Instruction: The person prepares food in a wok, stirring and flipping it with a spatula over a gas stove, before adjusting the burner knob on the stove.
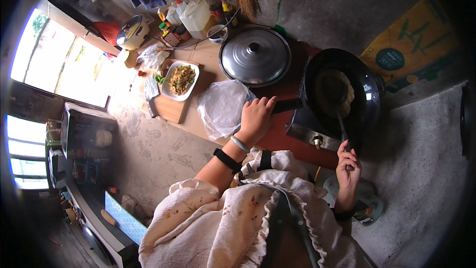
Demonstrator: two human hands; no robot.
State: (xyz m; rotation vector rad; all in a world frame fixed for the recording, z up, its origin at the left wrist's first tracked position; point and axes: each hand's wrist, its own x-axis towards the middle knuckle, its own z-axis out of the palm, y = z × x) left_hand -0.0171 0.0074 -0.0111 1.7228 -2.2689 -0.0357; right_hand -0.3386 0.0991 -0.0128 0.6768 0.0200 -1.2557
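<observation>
My left hand [256, 118], with a bangle and a black band on the wrist, grips the dark handle [288, 105] of a black wok [368, 109]. The wok sits on a gas stove [303, 130]. A pale, flat piece of food [347, 102], perhaps a pancake or egg, lies in its bottom. Held in my right hand [349, 167] is a long-handled spatula or ladle [342, 126]. Its dark head reaches into the wok over the food and hides part of it.
Left of the wok stand a domed metal lid [256, 57] and a clear plastic bag [223, 108]. A cutting board [173, 111] bears a white dish [181, 97] of chopped food and a cleaver [151, 91]. Bottles [197, 16] line the wall. A gas cylinder [368, 208] stands below my right arm.
</observation>
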